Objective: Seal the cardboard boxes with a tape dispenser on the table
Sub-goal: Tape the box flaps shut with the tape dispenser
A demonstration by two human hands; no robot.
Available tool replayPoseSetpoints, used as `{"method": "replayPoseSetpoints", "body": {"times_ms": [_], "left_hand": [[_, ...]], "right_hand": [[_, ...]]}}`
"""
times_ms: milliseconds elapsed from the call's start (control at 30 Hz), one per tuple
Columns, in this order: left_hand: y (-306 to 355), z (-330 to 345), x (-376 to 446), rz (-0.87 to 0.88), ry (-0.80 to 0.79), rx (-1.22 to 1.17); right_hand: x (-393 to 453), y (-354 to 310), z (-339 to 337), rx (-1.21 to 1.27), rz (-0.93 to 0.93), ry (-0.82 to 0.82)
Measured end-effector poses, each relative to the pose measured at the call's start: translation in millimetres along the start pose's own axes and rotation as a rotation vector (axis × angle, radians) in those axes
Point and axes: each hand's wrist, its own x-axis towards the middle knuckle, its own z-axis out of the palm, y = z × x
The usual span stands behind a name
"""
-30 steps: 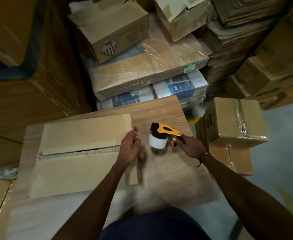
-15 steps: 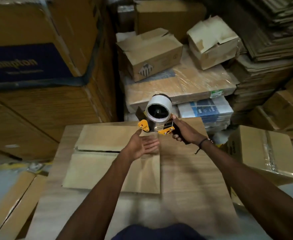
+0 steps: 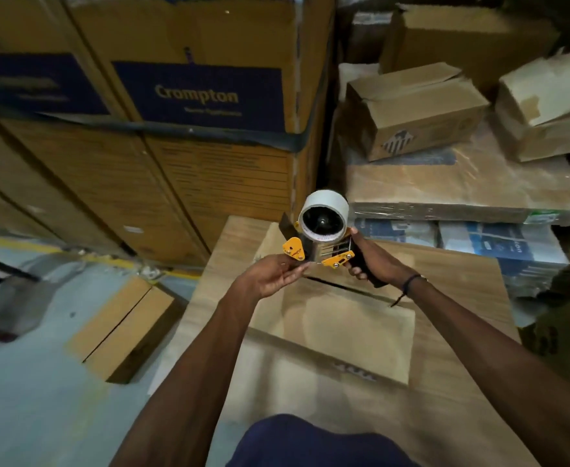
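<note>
While the right hand [image 3: 374, 264] gripped the black handle of the tape dispenser [image 3: 322, 235], raised above the flat cardboard box [image 3: 354, 318] on the surface [image 3: 458, 412], the left hand's [image 3: 270, 276] fingers [image 3: 295, 269] pinched at its front edge. Judged from this, the tape end could slip back onto the roll, or the fingers could catch the cutter.

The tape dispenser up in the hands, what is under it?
Under the tape dispenser lies a flat cardboard box on the wooden table, its flap seam open and untaped. The right hand and left hand hide part of the seam.
</note>
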Motion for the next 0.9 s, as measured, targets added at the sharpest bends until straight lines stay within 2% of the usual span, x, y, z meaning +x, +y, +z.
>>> {"method": "replayPoseSetpoints", "body": {"times_ms": [133,300,400,633,700,800,900], "left_hand": [[17,-39,-11,0.053,0.010,-0.059],[30,-77,-13,0.141,-0.143,-0.003],[37,-85,-10,0.147,-0.175,0.025],[51,-86,8,0.102,-0.185,0.006],[53,-86,15,0.071,-0.160,0.079],[55,-88,25,0.124,-0.096,0.279],[54,-86,28,0.205,0.079,0.403]], "right_hand": [[18,-15,34,0.019,0.003,-0.036],[33,-25,58,0.119,0.021,-0.064],[44,-21,64,0.211,0.077,-0.077],[51,-17,65,0.243,0.167,-0.025],[46,-20,65,0.203,0.175,-0.004],[38,-19,66,0.138,0.147,0.040],[39,-15,70,0.108,0.121,0.078]]}}
